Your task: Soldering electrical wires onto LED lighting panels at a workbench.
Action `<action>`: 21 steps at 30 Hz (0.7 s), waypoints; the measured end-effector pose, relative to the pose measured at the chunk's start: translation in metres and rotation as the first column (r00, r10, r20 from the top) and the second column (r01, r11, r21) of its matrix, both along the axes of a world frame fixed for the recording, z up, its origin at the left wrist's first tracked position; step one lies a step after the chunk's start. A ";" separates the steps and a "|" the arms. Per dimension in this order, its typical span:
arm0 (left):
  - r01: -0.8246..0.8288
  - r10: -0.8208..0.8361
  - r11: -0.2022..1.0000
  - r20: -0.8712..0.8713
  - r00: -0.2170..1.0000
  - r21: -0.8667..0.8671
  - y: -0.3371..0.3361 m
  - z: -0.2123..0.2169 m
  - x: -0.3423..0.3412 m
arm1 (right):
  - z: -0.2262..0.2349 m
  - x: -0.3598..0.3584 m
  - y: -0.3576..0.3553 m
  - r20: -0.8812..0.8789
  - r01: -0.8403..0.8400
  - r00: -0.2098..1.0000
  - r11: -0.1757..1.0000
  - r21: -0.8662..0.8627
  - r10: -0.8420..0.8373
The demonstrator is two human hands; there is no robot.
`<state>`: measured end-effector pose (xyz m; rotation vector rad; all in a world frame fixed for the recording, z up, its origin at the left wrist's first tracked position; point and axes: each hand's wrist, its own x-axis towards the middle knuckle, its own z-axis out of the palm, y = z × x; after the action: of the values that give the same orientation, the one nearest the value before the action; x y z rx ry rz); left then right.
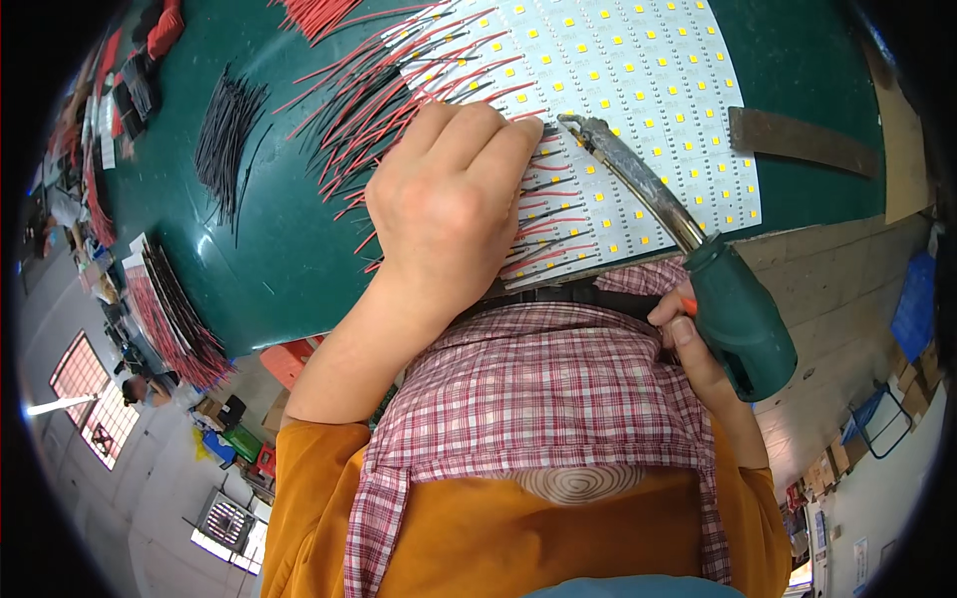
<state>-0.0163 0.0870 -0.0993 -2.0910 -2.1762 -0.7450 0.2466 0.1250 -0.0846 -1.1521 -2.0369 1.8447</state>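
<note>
A green desk (269,249) was covered at its far side by a white LED panel (638,90), which served as landmark. Red and black wires (399,90) were fanned along the panel's left edge. The left hand (449,199) was pressed on that edge, fingers (478,130) curled, apparently steadying a wire. Right of it, the soldering iron (698,259) was gripped by the right hand (688,349), tip at the panel. No labels were discernible.
</note>
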 end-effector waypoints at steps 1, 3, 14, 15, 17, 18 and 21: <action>-0.001 0.001 1.000 -0.007 1.000 0.001 -0.001 -0.001 0.000 | 0.000 -0.001 -0.001 -0.003 0.001 1.000 1.000 0.003 -0.001; 0.000 0.000 1.000 -0.013 1.000 0.006 -0.001 -0.003 0.001 | -0.002 -0.002 -0.003 0.017 0.090 0.996 0.991 -0.096 -0.089; -0.025 0.024 0.998 -0.023 0.999 -0.053 0.000 0.004 0.010 | -0.006 0.007 -0.008 0.039 0.025 0.999 0.999 -0.046 -0.023; -0.024 0.023 0.998 -0.024 0.999 -0.050 0.000 0.001 0.009 | -0.008 0.009 -0.008 0.041 0.046 0.998 0.991 -0.125 -0.041; 0.000 -0.001 1.000 -0.096 0.995 -0.005 -0.003 -0.005 0.008 | -0.011 0.012 -0.004 -0.005 -0.001 1.000 0.998 -0.057 0.001; -0.001 0.000 1.000 -0.096 0.995 -0.008 -0.004 -0.004 0.009 | -0.011 0.013 -0.004 -0.048 -0.047 0.998 0.999 0.010 0.047; -0.004 0.002 1.000 -0.094 0.996 -0.018 -0.003 -0.004 0.011 | -0.006 0.003 -0.006 0.031 0.115 0.993 0.992 -0.053 -0.113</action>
<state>-0.0058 0.0838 -0.1028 -2.0852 -2.1442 -0.6153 0.2492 0.1188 -0.0903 -1.2864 -1.9026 1.8503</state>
